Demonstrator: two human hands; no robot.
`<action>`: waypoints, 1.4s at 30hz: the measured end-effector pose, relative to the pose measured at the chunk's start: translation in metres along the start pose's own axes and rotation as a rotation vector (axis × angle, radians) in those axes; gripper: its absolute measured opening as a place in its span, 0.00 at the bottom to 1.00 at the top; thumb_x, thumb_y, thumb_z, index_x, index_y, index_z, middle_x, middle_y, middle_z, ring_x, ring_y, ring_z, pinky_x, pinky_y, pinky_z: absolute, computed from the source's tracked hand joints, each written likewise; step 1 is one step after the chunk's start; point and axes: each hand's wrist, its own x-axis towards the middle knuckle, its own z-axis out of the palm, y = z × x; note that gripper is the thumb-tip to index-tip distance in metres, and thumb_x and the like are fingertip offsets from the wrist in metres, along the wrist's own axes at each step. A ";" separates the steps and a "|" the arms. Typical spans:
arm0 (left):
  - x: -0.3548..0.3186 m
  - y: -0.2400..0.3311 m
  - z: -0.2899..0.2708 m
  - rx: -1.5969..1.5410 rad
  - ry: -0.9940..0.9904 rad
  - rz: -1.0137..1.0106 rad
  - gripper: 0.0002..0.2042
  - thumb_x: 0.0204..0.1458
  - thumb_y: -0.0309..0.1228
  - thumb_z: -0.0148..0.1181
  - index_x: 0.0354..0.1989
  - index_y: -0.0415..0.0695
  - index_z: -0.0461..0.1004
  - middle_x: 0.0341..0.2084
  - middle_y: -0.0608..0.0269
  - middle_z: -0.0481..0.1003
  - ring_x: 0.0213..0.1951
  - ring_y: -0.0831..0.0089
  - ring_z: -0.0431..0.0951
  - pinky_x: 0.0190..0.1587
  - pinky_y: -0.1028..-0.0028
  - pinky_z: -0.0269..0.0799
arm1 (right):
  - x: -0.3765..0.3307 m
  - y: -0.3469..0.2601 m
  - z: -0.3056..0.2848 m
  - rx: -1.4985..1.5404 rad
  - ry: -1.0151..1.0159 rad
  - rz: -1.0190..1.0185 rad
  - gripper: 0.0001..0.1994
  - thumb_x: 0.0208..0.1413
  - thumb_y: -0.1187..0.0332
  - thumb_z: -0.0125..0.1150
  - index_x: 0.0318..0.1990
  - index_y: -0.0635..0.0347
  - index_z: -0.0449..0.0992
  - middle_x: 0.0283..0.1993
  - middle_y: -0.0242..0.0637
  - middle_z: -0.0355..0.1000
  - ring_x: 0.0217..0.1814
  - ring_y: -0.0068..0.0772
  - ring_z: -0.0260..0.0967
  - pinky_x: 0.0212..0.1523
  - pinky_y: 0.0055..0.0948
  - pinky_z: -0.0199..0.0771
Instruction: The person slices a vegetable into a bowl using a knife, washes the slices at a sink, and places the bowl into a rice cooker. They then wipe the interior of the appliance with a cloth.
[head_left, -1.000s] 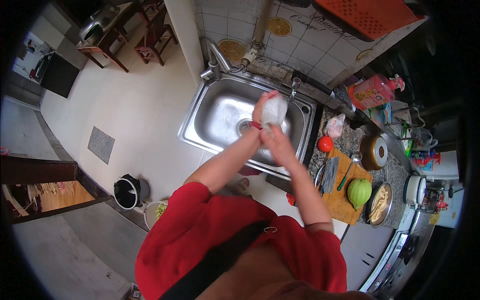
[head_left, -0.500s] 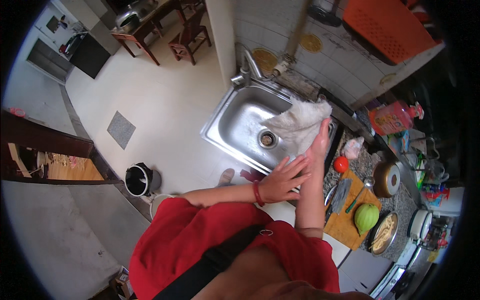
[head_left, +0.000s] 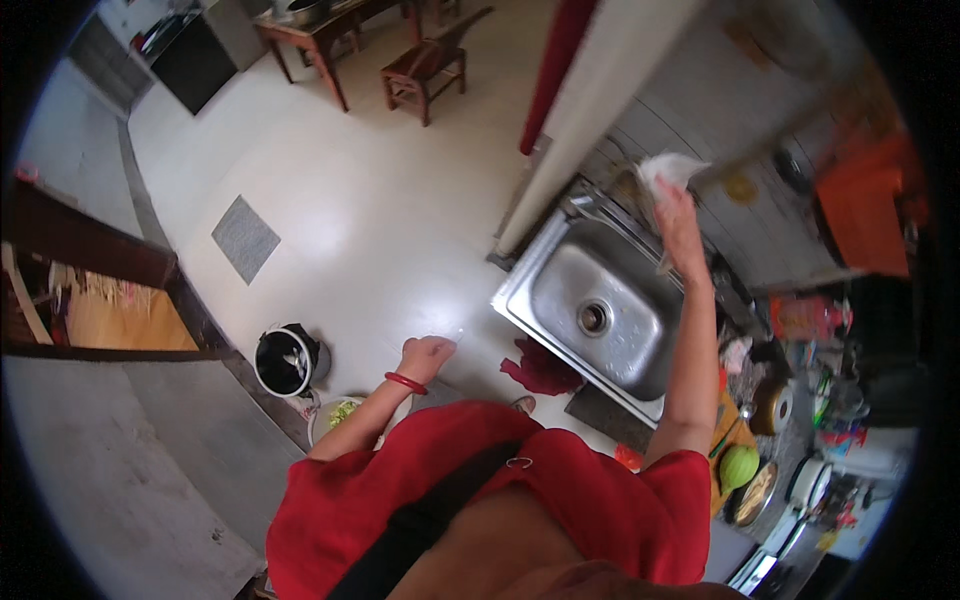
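Note:
A whitish towel [head_left: 668, 168] is in my right hand [head_left: 680, 228], raised over the far right side of the sink near the tiled wall. My fingers close round it, and motion blurs its edges. The steel sink [head_left: 570, 285] below shows its bare basin and drain [head_left: 593, 318]. My left hand [head_left: 425, 360], with a red bangle on the wrist, hangs over the pale floor left of the sink. Its fingers are curled in, and I see nothing in them. A dark red cloth [head_left: 540, 368] hangs at the sink's front edge.
At the right, a green squash [head_left: 739, 466] lies on a wooden cutting board [head_left: 728, 430] beside a bowl of pale strips [head_left: 758, 495]. A black-lined bin [head_left: 283, 362] stands on the floor at the left. A low wooden chair [head_left: 425, 78] and a table [head_left: 318, 45] stand farther off.
My hands have come apart. The right has lifted the towel from over the sink toward the wall; the left has moved left and its fingers have curled. The view has turned leftward.

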 end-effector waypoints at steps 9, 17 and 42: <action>-0.012 -0.103 -0.187 0.359 0.334 0.044 0.14 0.48 0.40 0.53 0.33 0.40 0.75 0.32 0.51 0.73 0.32 0.58 0.74 0.37 0.67 0.70 | -0.003 -0.076 0.070 -0.380 0.201 0.155 0.21 0.45 0.63 0.61 0.46 0.62 0.69 0.52 0.48 0.61 0.53 0.46 0.60 0.50 0.38 0.61; 0.072 -0.102 -0.263 -0.158 0.205 0.097 0.12 0.46 0.35 0.58 0.36 0.41 0.74 0.32 0.55 0.74 0.33 0.67 0.74 0.37 0.73 0.69 | 0.059 -0.157 0.223 0.262 -0.094 0.215 0.10 0.49 0.69 0.55 0.37 0.66 0.72 0.35 0.44 0.69 0.36 0.36 0.67 0.40 0.29 0.67; 0.385 -0.221 -0.701 -0.579 0.699 -0.446 0.18 0.50 0.44 0.52 0.30 0.38 0.74 0.25 0.61 0.74 0.29 0.75 0.74 0.30 0.76 0.70 | 0.525 -0.413 0.622 0.496 -0.913 0.051 0.12 0.48 0.67 0.57 0.37 0.66 0.73 0.31 0.37 0.72 0.34 0.26 0.67 0.37 0.23 0.67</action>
